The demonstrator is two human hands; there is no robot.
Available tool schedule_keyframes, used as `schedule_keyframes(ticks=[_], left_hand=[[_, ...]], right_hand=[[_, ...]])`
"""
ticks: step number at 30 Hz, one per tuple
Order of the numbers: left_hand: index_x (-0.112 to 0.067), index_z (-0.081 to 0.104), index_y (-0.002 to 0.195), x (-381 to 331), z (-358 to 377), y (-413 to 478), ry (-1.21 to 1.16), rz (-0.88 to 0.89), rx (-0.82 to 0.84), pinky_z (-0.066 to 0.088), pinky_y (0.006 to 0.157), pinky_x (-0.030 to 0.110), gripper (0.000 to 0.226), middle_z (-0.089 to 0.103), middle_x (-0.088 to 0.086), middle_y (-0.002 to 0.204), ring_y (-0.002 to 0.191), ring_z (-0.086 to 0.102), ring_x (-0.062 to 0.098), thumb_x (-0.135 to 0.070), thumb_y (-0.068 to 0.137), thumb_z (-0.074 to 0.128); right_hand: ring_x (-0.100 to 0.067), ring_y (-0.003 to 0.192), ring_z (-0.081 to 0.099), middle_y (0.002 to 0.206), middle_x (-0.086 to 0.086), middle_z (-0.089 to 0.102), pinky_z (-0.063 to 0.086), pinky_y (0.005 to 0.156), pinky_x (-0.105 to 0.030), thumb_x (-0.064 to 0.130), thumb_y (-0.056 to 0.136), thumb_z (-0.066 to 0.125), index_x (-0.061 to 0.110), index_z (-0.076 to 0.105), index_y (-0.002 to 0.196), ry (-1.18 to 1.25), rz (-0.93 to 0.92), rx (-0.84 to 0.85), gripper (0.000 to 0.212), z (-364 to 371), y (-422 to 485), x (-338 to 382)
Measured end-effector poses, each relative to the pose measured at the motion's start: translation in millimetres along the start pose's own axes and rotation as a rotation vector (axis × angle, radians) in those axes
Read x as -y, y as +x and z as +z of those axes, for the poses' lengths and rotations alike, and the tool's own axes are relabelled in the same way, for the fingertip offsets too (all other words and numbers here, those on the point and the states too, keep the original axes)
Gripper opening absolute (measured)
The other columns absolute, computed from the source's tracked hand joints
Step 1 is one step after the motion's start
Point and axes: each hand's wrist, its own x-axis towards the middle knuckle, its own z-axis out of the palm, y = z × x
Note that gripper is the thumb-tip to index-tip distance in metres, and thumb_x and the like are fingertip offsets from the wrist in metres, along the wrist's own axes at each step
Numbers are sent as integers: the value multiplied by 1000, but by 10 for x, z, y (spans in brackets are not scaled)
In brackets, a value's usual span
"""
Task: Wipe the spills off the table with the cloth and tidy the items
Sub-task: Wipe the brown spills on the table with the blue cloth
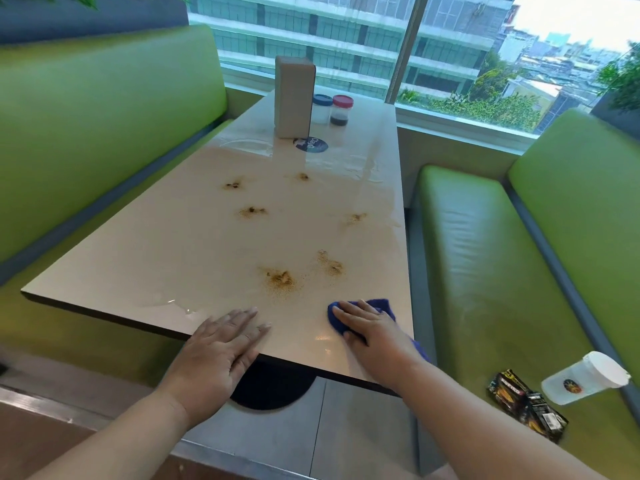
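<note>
Right hand on cloth at near table edge.
Right hand (367,327) presses blue cloth (353,315) flat, fingers together, on the table (173,258); left hand (221,348) rests flat, fingers slightly apart. Brown spills (280,278) lie just beyond.

A crumpled blue cloth (360,311) lies near the pale glossy table's (173,265) near-right corner; brown crumbly spills (281,278), perhaps spice, dot its middle.
</note>
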Motion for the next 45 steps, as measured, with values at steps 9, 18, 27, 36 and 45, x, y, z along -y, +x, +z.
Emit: schedule_keyframes(ticks=[9, 18, 27, 36, 45], left_hand=[[-69, 5, 132, 22, 22, -25, 43, 14, 50, -15, 111, 19, 57, -3, -30, 151, 136, -19, -11, -73, 78, -13], [-68, 7, 132, -5, -34, -24, 62, -28, 89, -17, 110, 18, 71, -11, -33, 148, 133, -25, -12, -75, 69, -24], [-65, 13, 134, 7, -27, -18, 30, -37, 64, -16, 110, 16, 72, -6, -33, 150, 134, -20, -13, -73, 72, -22], [-70, 13, 130, 22, -39, -18, 16, -22, 30, -13, 108, 11, 58, 2, -36, 147, 136, -7, -14, -72, 78, -12], [-69, 22, 129, 75, -58, 2, 17, -3, -4, 8, 107, 21, 57, 15, -36, 144, 137, 17, -5, -74, 80, -6]], right_hand=[[15, 136, 11, 132, 45, 26, 11, 119, -28, 23, 97, 46, 61, 35, 123, 86, -95, 52, 47, -27, -223, -279], [12, 138, 6, 144, 34, 28, 1, 115, -18, 25, 98, 43, 49, 36, 136, 12, -266, 160, 45, 114, -137, 180], [5, 141, 4, 145, 35, 17, 2, 119, -30, 32, 100, 36, 52, 27, 139, -53, -164, 75, 44, 58, -56, 67], [17, 134, 14, 134, 43, 32, 13, 119, -26, 19, 95, 49, 60, 40, 124, 92, -141, 43, 51, -24, -306, -320], [11, 138, 3, 145, 35, 22, 0, 115, -19, 27, 100, 39, 50, 32, 138, 26, -159, 92, 45, 164, -142, 143]])
